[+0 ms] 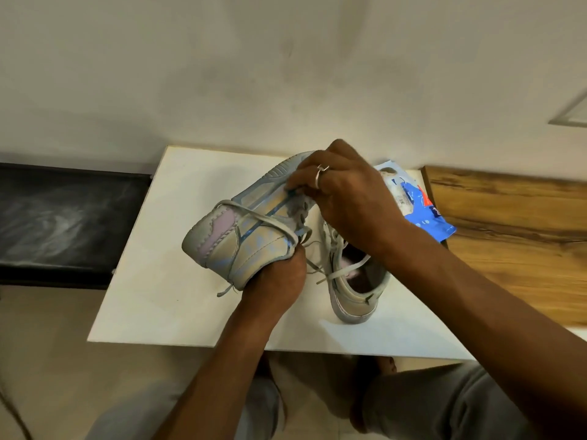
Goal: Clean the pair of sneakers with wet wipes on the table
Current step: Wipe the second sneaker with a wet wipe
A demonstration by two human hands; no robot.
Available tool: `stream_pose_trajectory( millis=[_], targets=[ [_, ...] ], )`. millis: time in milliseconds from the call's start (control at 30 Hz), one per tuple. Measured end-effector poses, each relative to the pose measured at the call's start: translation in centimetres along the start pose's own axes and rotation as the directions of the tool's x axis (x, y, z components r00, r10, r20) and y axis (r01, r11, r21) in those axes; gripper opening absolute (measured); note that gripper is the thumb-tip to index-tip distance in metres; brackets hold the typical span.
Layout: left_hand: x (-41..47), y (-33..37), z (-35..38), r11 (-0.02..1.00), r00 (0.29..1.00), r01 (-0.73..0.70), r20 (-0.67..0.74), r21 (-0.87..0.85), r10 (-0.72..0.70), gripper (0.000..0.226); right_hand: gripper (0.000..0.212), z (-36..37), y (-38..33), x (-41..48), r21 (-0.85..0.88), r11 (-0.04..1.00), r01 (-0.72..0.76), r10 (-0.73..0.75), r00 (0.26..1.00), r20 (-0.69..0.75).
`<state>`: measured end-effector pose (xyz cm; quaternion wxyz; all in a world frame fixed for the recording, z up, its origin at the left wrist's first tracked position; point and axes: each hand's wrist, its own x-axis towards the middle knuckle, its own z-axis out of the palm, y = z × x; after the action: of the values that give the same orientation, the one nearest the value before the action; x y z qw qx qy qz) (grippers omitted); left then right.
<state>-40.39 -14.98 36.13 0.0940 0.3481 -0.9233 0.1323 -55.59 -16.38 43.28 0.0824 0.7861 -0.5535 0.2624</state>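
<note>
A plain pale wall (286, 74) is behind everything. At the far left there is a dark slab (63, 217). Next to it is the white counter (152, 296), and that is where your work is.

Over the left part of the counter you hold the raised sneaker (241, 236). It is tipped on its side. The heel points left and the grey sole faces away from you. I cannot tell if it touches the counter. This shoe looks light. The top part is soft and will bend, and the sole is stiff. So hold it by the firm heel and the sole edge, not by the floppy laces (270, 222), which hang loose and can slip.

Your left grip (276, 281) is curled tight round the shoe's opening, near the heel. Your right grip (346, 198) is bent over the front of the same shoe, with the fingers closed by the laces. I cannot tell if a wipe is tucked under it.

Under your right arm, the second sneaker (355, 290) stands on the counter with its opening up. Just past it lies the blue wet wipes pack (425, 214), at the counter's far right corner. It looks soft and squashy. Last, on the right, is a wooden top (508, 223).
</note>
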Motion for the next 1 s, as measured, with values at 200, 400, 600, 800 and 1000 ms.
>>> stream_pose_trajectory(
  millis=[200, 400, 600, 800, 1000],
  targets=[
    [-0.3, 0.2, 0.2, 0.991, 0.993, 0.042, -0.114, 0.130, -0.027, 0.078, 0.021, -0.4, 0.9, 0.2, 0.044, 0.998, -0.043, 0.044, 0.999, -0.011],
    [-0.3, 0.2, 0.1, 0.986, 0.991, 0.052, -0.134, 0.157, -0.031, 0.080, 0.018, -0.8, 2.2, 0.5, 0.002, 0.994, -0.111, 0.111, 0.990, -0.082],
    [-0.3, 0.0, -0.3, 0.987, 0.998, -0.034, 0.052, 0.155, 0.026, 0.053, 0.023, 0.2, -0.7, -0.1, 0.031, 0.999, 0.034, -0.036, 0.997, 0.072],
    [-0.5, 0.0, -0.4, 0.962, 0.998, -0.006, 0.058, 0.273, -0.010, 0.067, 0.023, 0.2, -0.8, -0.1, 0.058, 0.998, 0.000, -0.005, 0.997, 0.083],
    [-1.4, 0.4, 0.9, 0.984, 0.952, -0.078, 0.306, 0.158, 0.026, 0.036, 0.023, -0.3, 1.0, 0.3, -0.004, 1.000, -0.015, 0.016, 0.997, 0.073]
  ],
)
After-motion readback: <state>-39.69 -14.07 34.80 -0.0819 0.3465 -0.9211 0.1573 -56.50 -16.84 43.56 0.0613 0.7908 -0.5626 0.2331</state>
